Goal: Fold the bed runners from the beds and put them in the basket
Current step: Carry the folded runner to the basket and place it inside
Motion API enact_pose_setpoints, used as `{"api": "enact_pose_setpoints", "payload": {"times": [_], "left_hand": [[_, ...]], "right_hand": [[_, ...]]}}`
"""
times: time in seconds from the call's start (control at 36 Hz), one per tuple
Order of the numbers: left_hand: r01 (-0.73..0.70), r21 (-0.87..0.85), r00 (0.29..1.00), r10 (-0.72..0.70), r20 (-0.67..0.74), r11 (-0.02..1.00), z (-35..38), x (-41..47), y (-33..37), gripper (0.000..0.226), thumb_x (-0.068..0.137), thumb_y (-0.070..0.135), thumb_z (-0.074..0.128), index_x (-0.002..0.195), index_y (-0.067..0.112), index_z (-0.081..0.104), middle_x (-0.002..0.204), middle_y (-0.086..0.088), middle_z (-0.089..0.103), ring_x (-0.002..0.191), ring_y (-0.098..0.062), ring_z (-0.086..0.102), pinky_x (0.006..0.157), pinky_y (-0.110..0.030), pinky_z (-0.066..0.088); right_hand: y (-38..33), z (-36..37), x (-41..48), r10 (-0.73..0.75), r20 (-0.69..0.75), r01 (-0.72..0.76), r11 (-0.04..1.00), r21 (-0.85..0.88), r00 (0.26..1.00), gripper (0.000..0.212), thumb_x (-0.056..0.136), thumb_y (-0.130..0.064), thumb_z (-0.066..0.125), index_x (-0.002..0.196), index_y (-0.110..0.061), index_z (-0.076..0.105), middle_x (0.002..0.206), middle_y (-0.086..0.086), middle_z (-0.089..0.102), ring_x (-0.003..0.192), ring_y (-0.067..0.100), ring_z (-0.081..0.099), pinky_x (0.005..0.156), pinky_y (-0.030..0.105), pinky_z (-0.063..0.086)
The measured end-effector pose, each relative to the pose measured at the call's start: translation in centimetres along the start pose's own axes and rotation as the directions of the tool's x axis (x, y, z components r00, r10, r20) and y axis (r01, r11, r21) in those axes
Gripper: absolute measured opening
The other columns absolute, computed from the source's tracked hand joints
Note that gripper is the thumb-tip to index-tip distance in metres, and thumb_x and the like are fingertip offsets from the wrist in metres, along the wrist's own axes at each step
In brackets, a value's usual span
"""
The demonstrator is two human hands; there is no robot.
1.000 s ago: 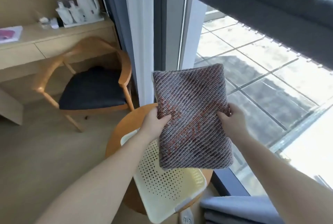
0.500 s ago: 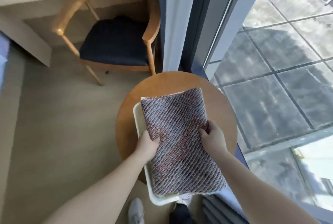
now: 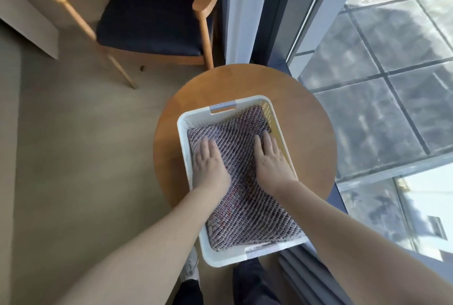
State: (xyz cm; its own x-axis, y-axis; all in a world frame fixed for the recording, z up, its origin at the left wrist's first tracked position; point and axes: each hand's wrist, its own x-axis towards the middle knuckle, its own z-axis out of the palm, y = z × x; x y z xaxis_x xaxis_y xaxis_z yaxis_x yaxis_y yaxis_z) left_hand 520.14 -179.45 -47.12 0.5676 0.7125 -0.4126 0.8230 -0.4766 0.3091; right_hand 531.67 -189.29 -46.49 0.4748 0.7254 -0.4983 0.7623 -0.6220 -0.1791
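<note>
A folded bed runner (image 3: 241,197), woven in grey and dark red diagonal stripes, lies flat inside the white perforated plastic basket (image 3: 186,147). The basket stands on a small round wooden table (image 3: 301,118). My left hand (image 3: 208,162) rests palm down on the runner's left part, fingers spread. On the runner's right part my right hand (image 3: 269,157) lies flat in the same way. Neither hand grips the cloth.
A wooden armchair with a dark seat cushion (image 3: 149,15) stands behind the table on the left. A tall window (image 3: 382,64) and a curtain edge (image 3: 242,10) run along the right. Grey folded fabric (image 3: 299,265) lies by my feet. Beige floor spreads out on the left.
The runner has gone from held up in both hands down into the basket. Both hands let go of its edges and now lie flat on top of it.
</note>
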Motion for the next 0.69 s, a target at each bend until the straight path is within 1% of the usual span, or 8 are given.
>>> {"api": "enact_pose_setpoints", "payload": {"times": [0.06,0.11,0.17,0.25,0.39,0.53,0.61,0.69], "left_hand": [[-0.037,0.087,0.999,0.036,0.011,0.996,1.1,0.7,0.2,0.067,0.099,0.021,0.031,0.150,0.007,-0.010,0.158,-0.011,-0.019,0.145,-0.025,-0.018,0.119,-0.038,-0.009],[-0.035,0.160,0.999,0.029,0.039,0.986,2.7,1.2,0.2,0.064,0.101,0.034,0.019,0.151,0.006,-0.010,0.158,-0.012,-0.020,0.145,-0.026,-0.021,0.118,-0.041,-0.011],[-0.030,0.217,0.998,0.019,0.054,0.976,4.3,1.8,0.0,0.065,0.101,0.041,0.013,0.150,0.005,-0.009,0.157,-0.014,-0.020,0.145,-0.027,-0.021,0.118,-0.043,-0.012],[-0.002,0.245,0.998,-0.012,0.054,0.969,6.4,2.2,-0.8,0.066,0.100,0.043,0.011,0.150,0.003,-0.007,0.158,-0.017,-0.014,0.146,-0.028,-0.017,0.118,-0.043,-0.012],[-0.001,0.270,1.000,-0.006,0.023,0.963,9.2,2.6,-3.2,0.067,0.100,0.044,0.010,0.150,0.001,-0.002,0.159,-0.019,-0.008,0.147,-0.028,-0.010,0.119,-0.041,-0.009],[0.019,0.252,1.000,-0.018,-0.005,0.968,9.8,2.1,-2.4,0.065,0.100,0.039,0.013,0.150,-0.001,-0.002,0.159,-0.020,-0.007,0.147,-0.029,-0.009,0.119,-0.042,-0.009],[-0.004,0.204,1.000,0.001,0.014,0.979,9.9,-0.1,-1.9,0.065,0.101,0.039,0.014,0.150,0.001,-0.005,0.159,-0.017,-0.010,0.147,-0.026,-0.011,0.119,-0.040,-0.010],[-0.008,0.198,1.000,0.002,0.031,0.980,10.4,-2.6,-2.0,0.065,0.100,0.040,0.010,0.149,0.003,-0.009,0.159,-0.015,-0.011,0.147,-0.026,-0.012,0.118,-0.040,-0.010]], "right_hand": [[0.0,0.6,2.0,-0.063,-0.086,0.057,0.996,-0.073,0.994,0.068,0.092,-0.004,0.025,0.150,-0.004,-0.011,0.156,0.020,-0.021,0.144,0.033,-0.019,0.120,0.044,0.003],[0.0,1.1,4.0,-0.078,-0.113,0.068,0.994,-0.083,0.991,0.063,0.099,-0.019,0.024,0.151,-0.004,-0.008,0.156,0.020,-0.021,0.145,0.033,-0.018,0.120,0.044,-0.001],[0.0,1.5,5.7,-0.081,-0.114,0.069,0.992,-0.101,0.990,0.066,0.101,-0.032,0.024,0.150,-0.003,-0.009,0.156,0.021,-0.021,0.145,0.034,-0.018,0.117,0.042,-0.004],[0.7,2.9,7.6,-0.096,-0.114,0.070,0.974,-0.217,0.989,0.073,0.100,-0.044,0.019,0.148,0.000,-0.014,0.154,0.023,-0.024,0.143,0.035,-0.021,0.113,0.042,-0.013],[2.2,5.6,8.8,-0.089,-0.064,0.063,0.942,-0.329,0.994,0.072,0.100,-0.047,0.010,0.148,0.001,-0.011,0.155,0.021,-0.024,0.144,0.034,-0.021,0.113,0.041,-0.015],[1.8,6.5,6.8,-0.105,-0.094,0.082,0.972,-0.218,0.990,0.071,0.100,-0.046,0.010,0.148,0.001,-0.012,0.155,0.020,-0.022,0.144,0.032,-0.020,0.115,0.040,-0.014],[2.4,7.4,3.1,-0.132,-0.036,0.123,0.975,-0.186,0.991,0.072,0.100,-0.049,0.009,0.148,0.001,-0.012,0.154,0.019,-0.026,0.144,0.031,-0.021,0.116,0.040,-0.014],[3.1,8.3,-0.4,-0.162,0.010,0.161,0.969,-0.188,0.987,0.076,0.099,-0.053,0.007,0.149,0.001,-0.011,0.150,0.017,-0.030,0.143,0.032,-0.023,0.116,0.041,-0.014]]}}
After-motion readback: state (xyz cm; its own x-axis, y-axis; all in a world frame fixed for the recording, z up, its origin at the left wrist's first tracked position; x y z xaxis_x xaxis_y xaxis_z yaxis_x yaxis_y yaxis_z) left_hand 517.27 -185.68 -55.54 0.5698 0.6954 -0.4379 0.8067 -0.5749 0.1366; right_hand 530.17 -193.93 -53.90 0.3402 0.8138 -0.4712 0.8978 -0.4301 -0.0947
